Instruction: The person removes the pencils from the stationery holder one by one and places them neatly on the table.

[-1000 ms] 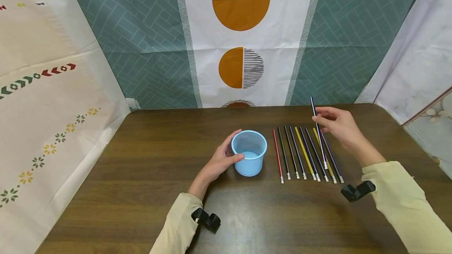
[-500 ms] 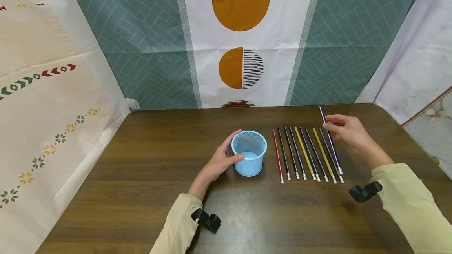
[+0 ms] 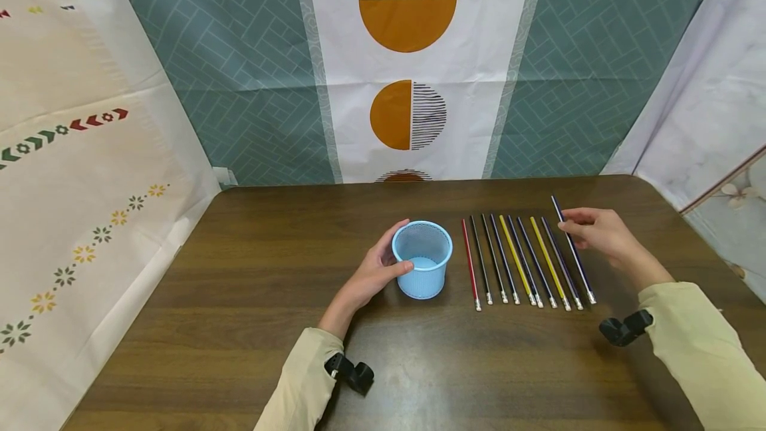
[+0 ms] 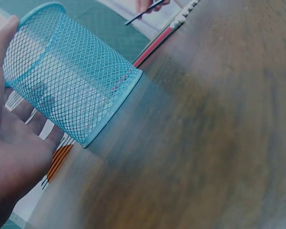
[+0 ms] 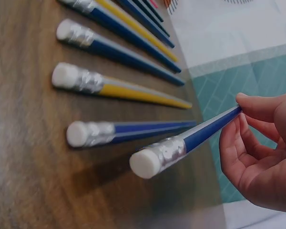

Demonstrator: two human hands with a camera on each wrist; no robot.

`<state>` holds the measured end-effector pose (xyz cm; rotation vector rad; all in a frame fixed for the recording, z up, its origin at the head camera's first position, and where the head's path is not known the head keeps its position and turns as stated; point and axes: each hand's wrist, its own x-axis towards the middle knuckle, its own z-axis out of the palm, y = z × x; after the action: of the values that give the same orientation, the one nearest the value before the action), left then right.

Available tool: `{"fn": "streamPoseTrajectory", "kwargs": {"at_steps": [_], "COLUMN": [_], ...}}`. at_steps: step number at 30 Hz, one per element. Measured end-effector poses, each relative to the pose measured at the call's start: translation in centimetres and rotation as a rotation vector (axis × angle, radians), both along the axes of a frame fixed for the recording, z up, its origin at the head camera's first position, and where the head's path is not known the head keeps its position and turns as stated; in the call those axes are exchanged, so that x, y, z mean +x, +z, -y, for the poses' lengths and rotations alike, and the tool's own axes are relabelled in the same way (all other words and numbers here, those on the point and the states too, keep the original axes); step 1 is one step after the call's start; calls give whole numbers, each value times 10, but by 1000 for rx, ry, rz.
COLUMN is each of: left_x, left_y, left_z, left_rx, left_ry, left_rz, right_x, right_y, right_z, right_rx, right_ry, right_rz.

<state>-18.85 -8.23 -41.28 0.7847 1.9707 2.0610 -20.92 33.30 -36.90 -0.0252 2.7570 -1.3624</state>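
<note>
A light blue mesh pencil cup (image 3: 422, 278) stands upright on the table, with nothing inside it. My left hand (image 3: 378, 267) grips its left side, thumb over the front near the rim. In the left wrist view, the mesh wall of the cup (image 4: 71, 71) fills the upper left. Between thumb and fingers, my right hand (image 3: 604, 238) pinches a dark blue pencil (image 3: 574, 255) near its far end. Its white eraser points back toward me, as the right wrist view shows, and the pencil (image 5: 212, 128) slants above the table, to the right of the row.
Several pencils lie side by side right of the cup: a red pencil (image 3: 471, 265) at the left end, dark ones, a yellow pencil (image 3: 517, 259), another yellow pencil (image 3: 550, 263) and a blue pencil (image 3: 562, 263) at the right end. Patterned cloths hang behind the wooden table (image 3: 239, 298).
My right hand has moved right and nearer to me, carrying the blue pencil from over the row to beyond its right end, and lower. The left hand and cup have stayed put.
</note>
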Motion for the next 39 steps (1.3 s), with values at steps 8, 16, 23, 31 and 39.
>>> {"fn": "streamPoseTrajectory", "kwargs": {"at_steps": [8, 16, 23, 31, 39], "left_x": [-1, -1, -1, -1, 0], "left_y": [1, 1, 1, 0, 1], "left_z": [0, 0, 0, 0, 0], "left_rx": [-2, -16, -12, -11, -11], "left_ry": [-1, 7, 5, 7, 4], "left_rz": [13, 7, 5, 4, 7], "right_x": [-1, -1, 0, 2, 2], "right_y": [-15, -22, -25, -25, -28], "right_z": [-11, -14, -14, -12, -12], "right_rx": [18, 11, 56, 86, 92], "right_ry": [7, -9, -2, -7, -17], "right_rz": [73, 70, 90, 84, 78]}}
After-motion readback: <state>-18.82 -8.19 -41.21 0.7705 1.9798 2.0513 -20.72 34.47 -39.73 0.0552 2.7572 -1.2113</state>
